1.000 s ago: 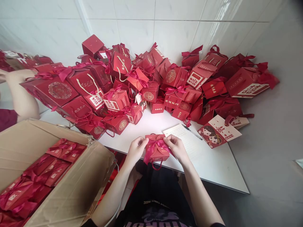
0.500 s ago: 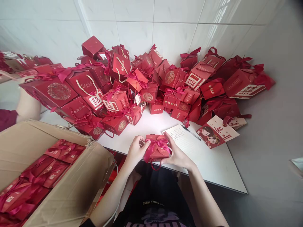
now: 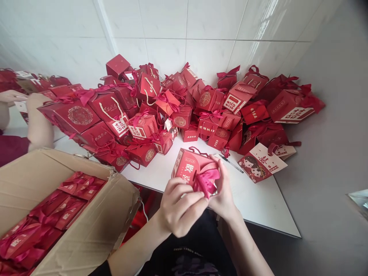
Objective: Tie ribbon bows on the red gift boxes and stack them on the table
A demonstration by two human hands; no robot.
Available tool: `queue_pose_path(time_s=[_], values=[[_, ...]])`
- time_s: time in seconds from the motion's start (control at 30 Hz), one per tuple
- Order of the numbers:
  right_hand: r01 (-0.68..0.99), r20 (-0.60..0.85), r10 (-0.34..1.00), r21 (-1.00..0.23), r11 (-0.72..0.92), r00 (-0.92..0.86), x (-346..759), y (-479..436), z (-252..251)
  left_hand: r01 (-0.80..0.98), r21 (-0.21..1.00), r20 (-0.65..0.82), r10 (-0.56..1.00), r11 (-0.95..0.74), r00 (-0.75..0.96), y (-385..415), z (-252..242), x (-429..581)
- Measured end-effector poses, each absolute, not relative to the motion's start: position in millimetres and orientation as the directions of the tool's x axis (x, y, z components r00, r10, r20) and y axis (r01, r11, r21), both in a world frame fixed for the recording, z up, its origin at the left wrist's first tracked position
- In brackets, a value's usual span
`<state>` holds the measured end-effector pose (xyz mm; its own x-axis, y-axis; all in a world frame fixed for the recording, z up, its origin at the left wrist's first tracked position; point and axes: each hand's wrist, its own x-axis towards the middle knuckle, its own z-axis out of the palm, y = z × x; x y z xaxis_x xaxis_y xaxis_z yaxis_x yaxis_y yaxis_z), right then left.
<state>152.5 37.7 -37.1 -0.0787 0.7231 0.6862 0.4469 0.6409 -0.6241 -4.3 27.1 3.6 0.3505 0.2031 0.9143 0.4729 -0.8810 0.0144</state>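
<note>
A small red gift box [image 3: 184, 165] with pale printed characters is tilted up between my hands above the table's front edge. Its glossy pink-red ribbon bow [image 3: 206, 181] faces to the right. My left hand [image 3: 179, 207] is closed, its fingertips pinching the bow's lower end. From the right, my right hand [image 3: 225, 188] grips the box, fingers on its upper edge and thumb below. A dark red cord handle [image 3: 198, 150] sticks up at the box's far side. My hands cover the box's lower part.
Many red gift boxes [image 3: 143, 126] are piled along the tiled wall on the white table [image 3: 258, 203]. At the right lie a pen [image 3: 234, 165] and a printed card box [image 3: 261, 163]. A cardboard carton [image 3: 94, 214] of red boxes stands left, near another person's arm [image 3: 41, 122].
The gift box has been lifted and tipped, so its printed side shows and the bow faces right. My left hand has moved across to the bow. At the left, the other person's arms have come further in.
</note>
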Motion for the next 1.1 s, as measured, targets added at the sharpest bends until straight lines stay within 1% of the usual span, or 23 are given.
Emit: queue_pose_path(time_s=[0.1,0.17,0.2,0.27,0.3,0.33,0.37,0.4,0.43,0.47,0.5,0.57,0.63,0.67,0.7,0.77,0.83,0.9,0.93,1.0,1.07,1.1], values=[[0.402,0.748,0.662,-0.591,0.7,-0.053,152,31,-26,0.459,0.015,0.936,0.175,-0.888,0.307,17,12,1],[0.39,0.76,0.647,-0.581,0.714,-0.052,153,26,-21,0.44,0.005,0.94,0.154,-0.898,0.304,13,15,1],[0.387,0.762,0.645,-0.58,0.717,-0.054,153,23,-19,0.434,-0.002,0.952,0.131,-0.901,0.276,11,17,0],[0.385,0.754,0.655,-0.589,0.71,-0.054,154,17,-15,0.428,0.011,0.986,0.081,-0.904,0.145,9,22,-8],[0.384,0.743,0.667,-0.601,0.701,-0.053,155,13,-13,0.42,0.053,0.991,0.099,-0.906,0.089,9,27,-15],[0.38,0.727,0.685,-0.62,0.686,-0.052,155,10,-11,0.407,0.127,0.982,0.171,-0.905,0.075,9,32,-23],[0.371,0.7,0.712,-0.648,0.665,-0.052,156,8,-8,0.389,0.233,0.945,0.302,-0.891,0.127,10,37,-32],[0.353,0.661,0.748,-0.687,0.635,-0.06,156,6,-4,0.378,0.369,0.846,0.475,-0.849,0.24,12,43,-41],[0.32,0.607,0.79,-0.735,0.598,-0.085,155,5,-1,0.398,0.504,0.677,0.637,-0.766,0.369,14,48,-49],[0.28,0.54,0.832,-0.786,0.552,-0.125,154,5,3,0.417,0.607,0.512,0.734,-0.677,0.445,17,52,-57],[0.239,0.465,0.867,-0.834,0.497,-0.178,153,6,7,0.428,0.697,0.366,0.8,-0.574,0.476,20,54,-63],[0.165,0.315,0.9,-0.913,0.374,-0.3,150,11,11,0.394,0.858,0.147,0.892,-0.33,0.428,25,53,-70],[0.087,0.197,0.9,-0.964,0.249,-0.39,145,17,9,0.233,0.971,-0.035,0.941,-0.047,0.336,28,48,-75],[0.051,0.159,0.9,-0.979,0.196,-0.405,143,20,6,0.115,0.989,-0.128,0.944,0.097,0.303,28,45,-78],[0.028,0.132,0.907,-0.987,0.156,-0.401,141,22,2,-0.014,0.974,-0.214,0.934,0.227,0.286,27,42,-82],[0.047,0.09,0.94,-0.993,0.112,-0.33,137,26,-12,-0.242,0.869,-0.358,0.886,0.431,0.295,21,40,-93],[0.148,0.038,0.971,-0.986,0.075,-0.235,134,30,-28,-0.396,0.746,-0.445,0.843,0.536,0.302,11,42,-109],[0.273,-0.033,0.983,-0.962,0.018,-0.181,133,35,-48,-0.479,0.671,-0.492,0.824,0.565,0.282,0,46,-127],[0.351,-0.065,0.985,-0.937,-0.005,-0.158,133,38,-59,-0.501,0.659,-0.508,0.823,0.561,0.253,-5,47,-136],[0.521,-0.095,0.991,-0.853,-0.031,-0.097,135,46,-83,-0.512,0.673,-0.536,0.829,0.534,0.16,-16,49,-156],[0.675,-0.057,0.996,-0.738,0.002,-0.065,141,53,-110,-0.508,0.721,-0.54,0.842,0.472,0.017,-27,49,-181],[0.735,0.012,0.997,-0.675,0.062,-0.074,146,57,-124,-0.503,0.755,-0.527,0.846,0.421,-0.083,-33,48,-196]])
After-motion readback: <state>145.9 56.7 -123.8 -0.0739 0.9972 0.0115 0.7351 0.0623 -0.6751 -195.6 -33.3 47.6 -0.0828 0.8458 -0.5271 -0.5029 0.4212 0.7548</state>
